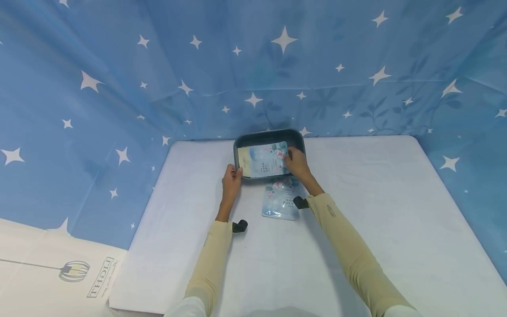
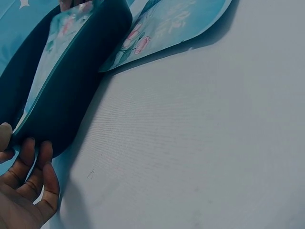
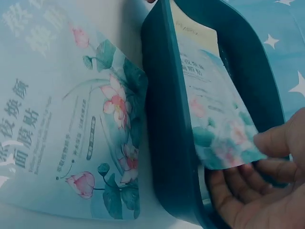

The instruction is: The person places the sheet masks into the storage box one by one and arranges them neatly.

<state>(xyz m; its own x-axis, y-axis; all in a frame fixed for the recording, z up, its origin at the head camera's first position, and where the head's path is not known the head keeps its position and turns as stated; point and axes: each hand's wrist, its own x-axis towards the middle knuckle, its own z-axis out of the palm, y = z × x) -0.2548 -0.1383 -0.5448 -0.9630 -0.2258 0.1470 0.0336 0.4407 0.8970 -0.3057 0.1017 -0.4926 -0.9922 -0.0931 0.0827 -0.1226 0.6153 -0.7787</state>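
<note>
A dark teal tray [image 1: 295,140] stands at the back of the table. My left hand [image 1: 233,178] holds its front left corner; in the left wrist view the thumb lies at the rim and the fingers touch the outer wall. A light blue face mask packet [image 1: 259,160] with pink lotus flowers and a cream end lies inside the tray. With thumb and fingers, my right hand [image 3: 267,181] pinches the packet's flowered end, the hand reaching over the tray's right side. Another face mask packet [image 1: 280,204] lies flat on the table before the tray, close under the right wrist.
The white-covered table [image 1: 380,211] spreads to both sides of the tray. Directly behind it hangs a blue curtain [image 1: 222,57] with white stars. A black wrist piece [image 1: 240,226] juts from the left sleeve, and a similar one [image 1: 301,202] from the right.
</note>
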